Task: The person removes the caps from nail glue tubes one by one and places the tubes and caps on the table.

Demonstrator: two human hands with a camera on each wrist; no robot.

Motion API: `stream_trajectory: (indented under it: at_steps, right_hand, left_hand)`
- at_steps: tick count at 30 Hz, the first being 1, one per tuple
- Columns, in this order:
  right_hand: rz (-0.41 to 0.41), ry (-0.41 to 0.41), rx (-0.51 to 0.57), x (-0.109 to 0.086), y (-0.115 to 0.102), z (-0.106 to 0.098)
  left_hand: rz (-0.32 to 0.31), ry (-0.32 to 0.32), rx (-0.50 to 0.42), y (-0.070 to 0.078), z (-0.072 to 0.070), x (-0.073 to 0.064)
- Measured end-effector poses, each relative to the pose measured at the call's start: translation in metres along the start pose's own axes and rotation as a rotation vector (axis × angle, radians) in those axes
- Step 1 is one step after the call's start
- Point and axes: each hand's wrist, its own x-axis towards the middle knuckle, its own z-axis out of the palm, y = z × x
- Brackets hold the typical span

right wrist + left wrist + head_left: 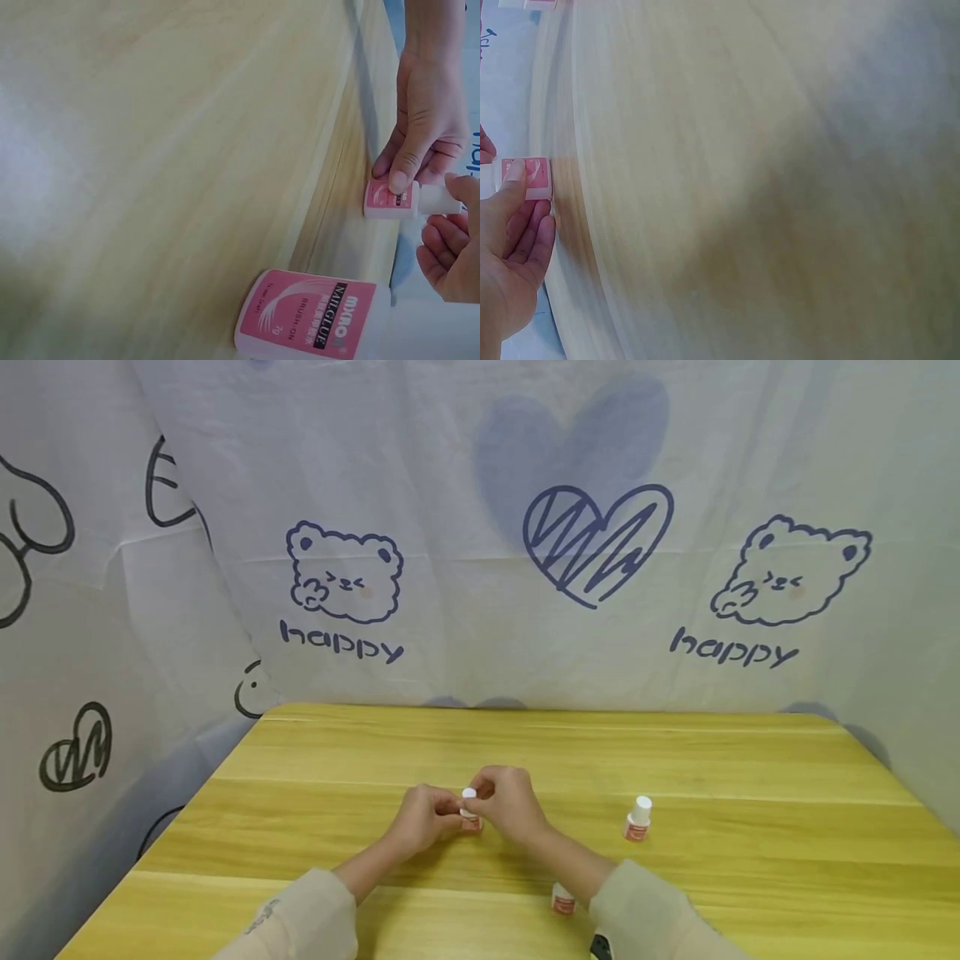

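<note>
A small white nail glue bottle [471,823] with a pink label stands upright on the table between both hands. My left hand [423,820] grips its body, the thumb lying across the label in the left wrist view. At the top, my right hand [513,802] pinches the white cap [439,199] between thumb and fingers. The cap sits on the bottle, though whether it is loose I cannot tell. A second bottle [563,898] stands by the right forearm, its top hidden by the arm; its label reads "NAIL GLUE" in the right wrist view.
Farther right, a third capped nail glue bottle [637,820] stands upright on the wood-grain table [337,743]. A white printed cloth [450,635] hangs behind the table's back edge and along the left side. Something dark shows beside the right sleeve [652,910].
</note>
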Motion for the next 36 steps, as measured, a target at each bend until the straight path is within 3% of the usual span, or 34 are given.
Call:
stream_trajectory:
  at_steps: [16,25,36]
  right_hand:
    - [0.038,-0.054,-0.058,0.005,-0.004,-0.005]
    - [0.041,-0.103,-0.050,0.008,-0.003,-0.007]
    - [0.042,-0.175,-0.018,0.010,-0.003,-0.012]
  left_hand:
    - [-0.036,-0.049,-0.086,0.000,-0.002,-0.001]
    - [-0.020,-0.063,-0.079,0.000,-0.003,0.000]
    - [-0.011,-0.052,-0.003,0.000,-0.004,0.001]
